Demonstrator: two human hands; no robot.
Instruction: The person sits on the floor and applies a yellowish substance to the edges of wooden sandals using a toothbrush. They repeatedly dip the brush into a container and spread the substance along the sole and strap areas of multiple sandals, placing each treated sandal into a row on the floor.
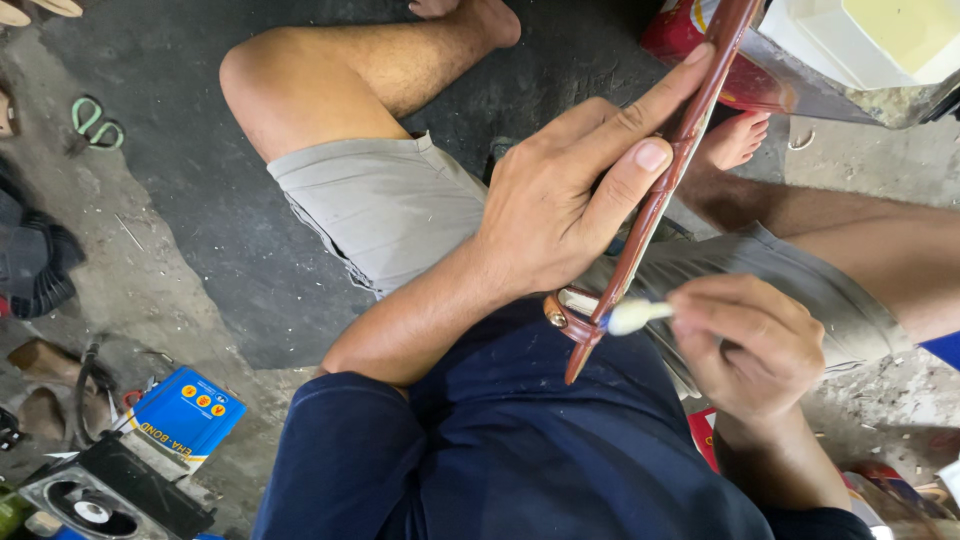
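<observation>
The right hand (745, 345), nearest, pinches a white-tipped brush (632, 316), its tip touching the brown leather strap (660, 200) near the buckle (565, 312). The left hand (565, 205), just above, holds the strap, fingers flat along it.

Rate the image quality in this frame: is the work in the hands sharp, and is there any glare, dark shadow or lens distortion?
Head view: the left hand and the brown strap it holds are sharp; the right hand with its white-tipped applicator is slightly soft. Light is even and diffuse, without hard shadows. The pale tub at top right is nearly blown out. The dark mat loses detail. Wide-angle stretch shows toward the edges.
</observation>
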